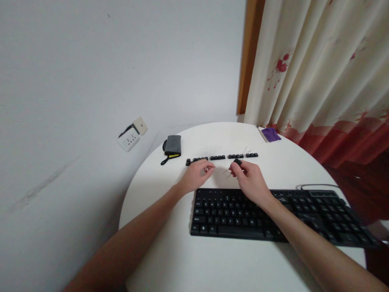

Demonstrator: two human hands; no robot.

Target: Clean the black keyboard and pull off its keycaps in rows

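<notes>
In my right hand is a keycap puller, its small black handle pinched between thumb and fingers. Thin wire loops stick out at both ends of it. My left hand hovers beside it, thumb and fingertips curled together in a loose pinch. Whether anything small sits between those fingertips I cannot make out. Just beyond both hands, loose black keycaps lie in a row of small groups, partly covered by the left hand. A black keyboard lies below the hands, and the right forearm crosses over it.
Everything rests on a round white table. A grey folded pouch with a black loop lies at the back left. At the back right is a purple cloth. A wall socket and a curtain border the table.
</notes>
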